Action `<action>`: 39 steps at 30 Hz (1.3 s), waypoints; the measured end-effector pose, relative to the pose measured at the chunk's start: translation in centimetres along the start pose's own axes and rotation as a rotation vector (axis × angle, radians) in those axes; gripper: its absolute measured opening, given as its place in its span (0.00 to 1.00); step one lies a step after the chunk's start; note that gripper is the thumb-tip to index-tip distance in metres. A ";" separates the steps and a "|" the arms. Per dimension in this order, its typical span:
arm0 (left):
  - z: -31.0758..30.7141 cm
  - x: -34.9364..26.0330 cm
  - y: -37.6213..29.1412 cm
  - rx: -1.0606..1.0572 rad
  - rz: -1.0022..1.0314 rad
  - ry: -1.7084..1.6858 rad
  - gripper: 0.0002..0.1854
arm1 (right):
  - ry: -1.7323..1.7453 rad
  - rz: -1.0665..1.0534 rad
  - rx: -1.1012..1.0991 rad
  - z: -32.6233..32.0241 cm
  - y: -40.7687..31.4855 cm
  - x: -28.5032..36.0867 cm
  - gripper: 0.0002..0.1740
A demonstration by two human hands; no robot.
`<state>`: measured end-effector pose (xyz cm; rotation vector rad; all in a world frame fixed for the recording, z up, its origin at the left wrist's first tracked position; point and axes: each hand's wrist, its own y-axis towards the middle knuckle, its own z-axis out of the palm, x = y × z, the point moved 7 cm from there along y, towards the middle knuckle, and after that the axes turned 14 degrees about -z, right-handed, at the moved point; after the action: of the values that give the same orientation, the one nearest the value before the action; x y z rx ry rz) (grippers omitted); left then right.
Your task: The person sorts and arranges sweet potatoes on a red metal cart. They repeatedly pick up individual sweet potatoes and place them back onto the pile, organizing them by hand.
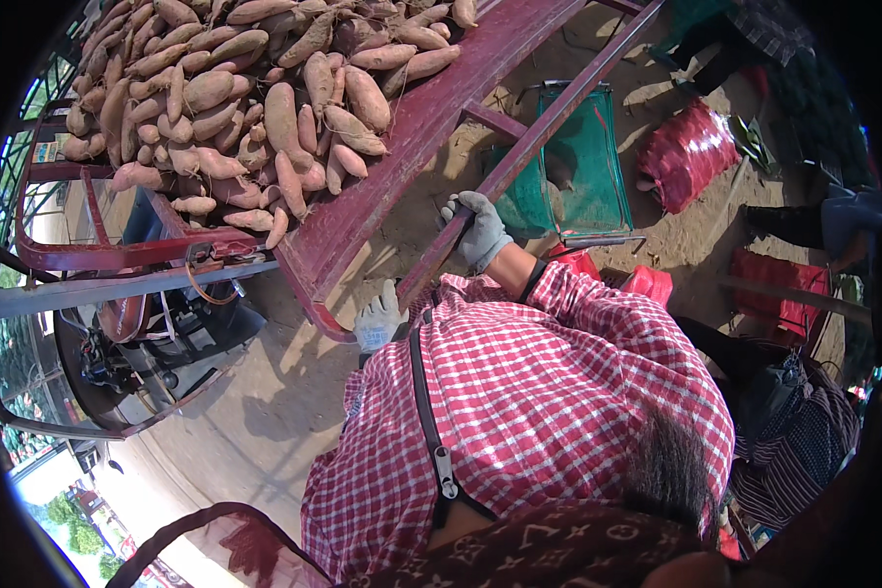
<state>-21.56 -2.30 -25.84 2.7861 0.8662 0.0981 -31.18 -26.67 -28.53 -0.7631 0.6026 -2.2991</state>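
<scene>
My right hand point(478, 229), in a grey work glove, is wrapped around a dark red metal rail point(536, 151). This rail runs diagonally along the side of a red cargo bed point(367, 206). My left hand point(381, 321), in a pale glove bearing writing, is by the rail's lower end and the curved corner of the frame. One finger or thumb points up; the shirt and rail hide part of the hand, so its grip is unclear. Above both hands, a large heap of sweet potatoes point(213, 95) with soil on them lies on the bed.
Right of the rail, a green mesh bag point(588, 176) hangs on a metal frame, some produce inside. A filled red mesh bag point(687, 154) lies on the dirt ground beyond. Other people point(786, 419) are at the right. The vehicle's front part point(147, 331) is at left.
</scene>
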 end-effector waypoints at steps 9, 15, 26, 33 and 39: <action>4.4 1.7 0.8 1.058 -0.322 -0.667 0.37 | 0.003 0.040 -0.098 -3.2 1.0 -0.8 0.06; 7.9 1.1 -0.1 1.416 -0.260 -0.720 0.33 | 0.033 0.038 -0.032 -4.3 1.8 -1.0 0.07; 8.3 2.0 -0.3 1.402 -0.265 -0.584 0.33 | -0.017 0.172 0.108 -4.1 0.8 -0.8 0.07; 7.3 1.3 0.9 1.360 -0.192 -0.526 0.30 | -0.778 -0.362 0.009 -10.1 -1.6 11.0 0.19; 11.4 3.7 -1.7 1.353 -0.220 -0.625 0.32 | -0.796 -0.202 -0.244 -20.1 -6.5 18.5 0.24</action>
<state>-17.99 -1.04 -37.30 3.2504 1.3134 -1.9202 -58.68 -30.53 -32.65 -1.7928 0.4358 -1.8630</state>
